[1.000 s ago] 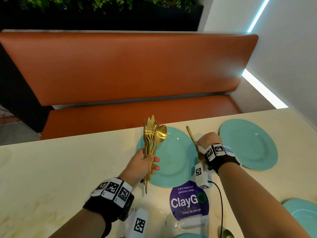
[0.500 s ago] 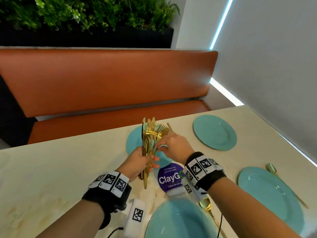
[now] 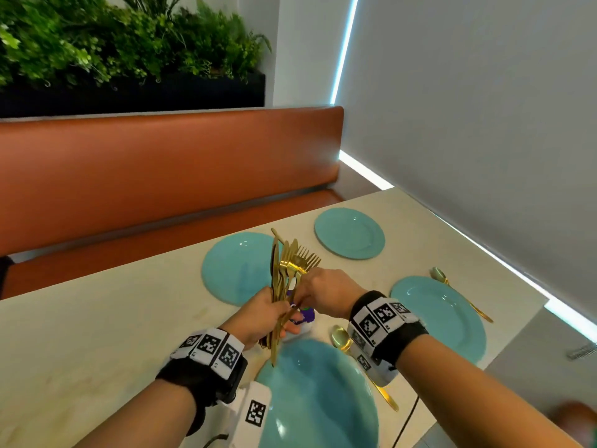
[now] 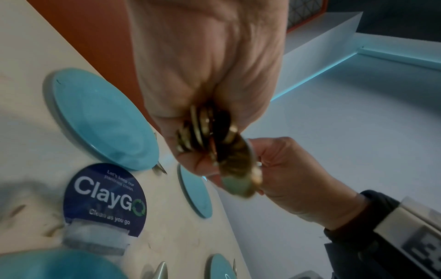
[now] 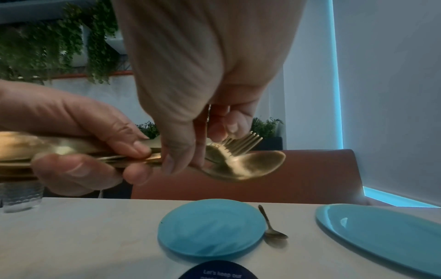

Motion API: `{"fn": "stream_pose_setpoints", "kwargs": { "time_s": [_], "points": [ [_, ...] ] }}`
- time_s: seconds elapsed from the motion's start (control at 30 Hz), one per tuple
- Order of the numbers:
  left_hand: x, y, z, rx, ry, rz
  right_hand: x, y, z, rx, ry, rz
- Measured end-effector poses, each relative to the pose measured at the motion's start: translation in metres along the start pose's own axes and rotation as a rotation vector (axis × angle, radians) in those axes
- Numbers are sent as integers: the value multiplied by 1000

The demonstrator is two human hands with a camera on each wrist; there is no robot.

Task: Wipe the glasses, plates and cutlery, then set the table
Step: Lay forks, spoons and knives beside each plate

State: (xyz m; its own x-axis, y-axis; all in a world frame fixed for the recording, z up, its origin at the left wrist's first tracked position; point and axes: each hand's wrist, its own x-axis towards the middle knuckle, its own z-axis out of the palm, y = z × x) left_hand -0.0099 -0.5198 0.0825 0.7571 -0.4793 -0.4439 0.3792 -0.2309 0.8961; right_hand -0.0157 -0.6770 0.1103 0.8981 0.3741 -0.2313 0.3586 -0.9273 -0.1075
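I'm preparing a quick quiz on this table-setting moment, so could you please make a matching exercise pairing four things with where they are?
Things:
1. cutlery bundle
2. spoon
3. ClayGo sign
4. plants

Places:
A. above the orange bench back
B. gripped upright in the left hand
C. standing on the table between the plates
D. lying beside the plate on the right

Pairs: 1-B, 2-D, 3-C, 4-A
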Motion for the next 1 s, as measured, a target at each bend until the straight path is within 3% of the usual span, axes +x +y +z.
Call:
{"fn": "stream_pose_setpoints", "kwargs": {
  "time_s": [0.13, 0.27, 0.37, 0.5, 0.63, 0.83, 1.0],
  "points": [
    [30, 8, 19, 6, 2, -16, 6, 40, -1, 24, -73, 36],
    [84, 25, 33, 10, 107, -36, 23, 107, -4, 50, -149, 141],
    [124, 36, 38, -20, 175, -58, 34, 172, -7, 132, -129, 325],
    [176, 50, 40, -54, 229, -58, 56, 279, -9, 265, 31, 652],
    [213, 54, 38, -51, 244, -85, 77, 366, 3, 219, 44, 932],
    [241, 51, 35, -68, 256, -114, 102, 412, 32, 207, -59, 1054],
    [256, 47, 31, -96, 283, -124, 116, 419, 44, 207, -103, 1016]
  ]
}}
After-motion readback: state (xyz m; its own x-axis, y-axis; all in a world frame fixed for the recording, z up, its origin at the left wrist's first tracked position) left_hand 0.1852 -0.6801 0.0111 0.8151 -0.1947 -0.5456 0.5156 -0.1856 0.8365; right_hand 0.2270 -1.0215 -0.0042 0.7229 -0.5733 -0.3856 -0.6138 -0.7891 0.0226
